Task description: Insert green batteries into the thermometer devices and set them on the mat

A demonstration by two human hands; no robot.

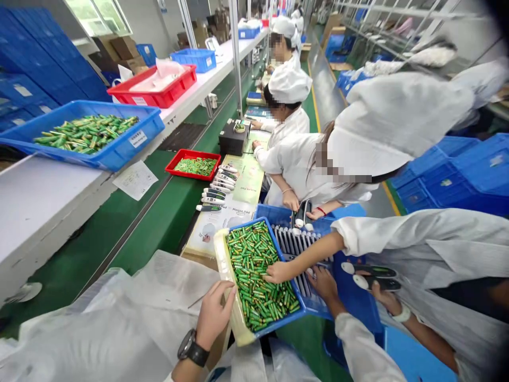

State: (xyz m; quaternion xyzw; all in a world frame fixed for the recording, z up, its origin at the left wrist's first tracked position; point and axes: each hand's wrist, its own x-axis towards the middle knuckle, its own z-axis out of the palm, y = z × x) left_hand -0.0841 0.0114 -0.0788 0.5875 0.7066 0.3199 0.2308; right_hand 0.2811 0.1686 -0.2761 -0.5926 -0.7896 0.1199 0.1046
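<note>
My left hand [217,313], with a black watch at the wrist, is beside the taped near-left edge of a blue crate [300,310] full of small green batteries [258,270]. Its thumb and index finger are apart, with nothing visible between them. Across the crate, my right hand [326,286] reaches over a second blue bin [274,212] holding rows of white-edged handheld devices [288,239]. Its fingers look spread at the devices, partly covered by a co-worker's forearm. That co-worker's hand [280,271] is in the batteries.
The co-worker's other hand [385,297] holds dark-and-white devices. Another person [353,132] handles similar devices above the bin. More devices [212,199] lie on a mat beside a red tray [193,164] of batteries. A shelf at left carries a blue battery tray [147,130].
</note>
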